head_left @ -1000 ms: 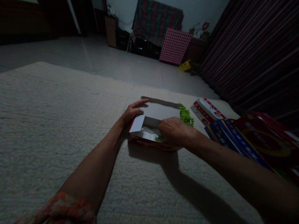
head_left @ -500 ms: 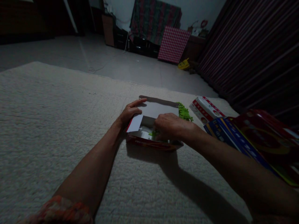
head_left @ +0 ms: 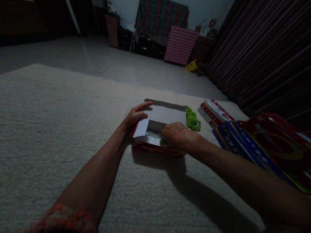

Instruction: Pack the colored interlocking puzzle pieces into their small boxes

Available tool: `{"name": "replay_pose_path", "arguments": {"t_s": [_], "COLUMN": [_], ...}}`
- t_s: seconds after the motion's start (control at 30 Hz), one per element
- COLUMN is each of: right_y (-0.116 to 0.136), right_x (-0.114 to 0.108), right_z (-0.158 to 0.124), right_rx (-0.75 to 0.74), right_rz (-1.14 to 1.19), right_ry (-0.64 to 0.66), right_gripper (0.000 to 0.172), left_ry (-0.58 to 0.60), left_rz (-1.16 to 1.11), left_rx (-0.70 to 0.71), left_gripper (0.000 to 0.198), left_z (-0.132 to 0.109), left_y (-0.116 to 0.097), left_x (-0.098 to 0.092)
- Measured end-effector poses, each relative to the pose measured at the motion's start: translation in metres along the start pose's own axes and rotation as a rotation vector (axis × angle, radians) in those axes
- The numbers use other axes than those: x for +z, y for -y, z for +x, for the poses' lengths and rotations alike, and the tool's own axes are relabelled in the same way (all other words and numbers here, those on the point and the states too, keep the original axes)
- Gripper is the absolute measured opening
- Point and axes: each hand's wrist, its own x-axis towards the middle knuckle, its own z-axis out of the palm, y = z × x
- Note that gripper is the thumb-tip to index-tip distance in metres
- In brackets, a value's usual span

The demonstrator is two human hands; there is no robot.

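Observation:
A small cardboard box (head_left: 155, 149), red outside and white inside, sits on the quilted mat with its lid raised. My left hand (head_left: 135, 117) pinches the lid's left edge, thumb inside and forefinger stretched along it. Inside the opening is my right hand (head_left: 178, 136), fingers curled and pointing down. A bit of something green (head_left: 163, 141) shows at its fingertips; its kind is hidden. White crumpled material (head_left: 153, 138) lies in the box's left part. Just right of the lid is a heap of bright green small plastic-looking pieces (head_left: 192, 120).
A white and red carton (head_left: 215, 112) stands to the right. Nearer lie a blue box (head_left: 239, 144) and a dark red package (head_left: 274, 139). The pale mat (head_left: 73, 110) ends at a tiled floor, with a cable and draped furniture beyond.
My right hand has shifted slightly right and lower in the box, showing less of the green at its fingertips. More of the green heap is uncovered. My left hand stays on the lid.

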Motion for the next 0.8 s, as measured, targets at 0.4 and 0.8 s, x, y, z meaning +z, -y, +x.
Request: {"name": "replay_pose_path", "arguments": {"t_s": [0.4,0.8], "right_y": [-0.060,-0.175], "right_x": [-0.035,0.107], "right_z": [-0.047,-0.035], "right_rx": [-0.076,0.422], "right_rz": [0.244,0.387], "right_ry": [-0.643,-0.617], "right_gripper": [0.017,0.047], "left_ry": [-0.033,-0.072], "left_rz": [-0.027,0.034], "left_rx": [-0.067,-0.043], "left_gripper": [0.072,0.067], "left_z": [0.000,0.000], "left_y": [-0.003,-0.005], "left_x": [0.001,-0.001]}}
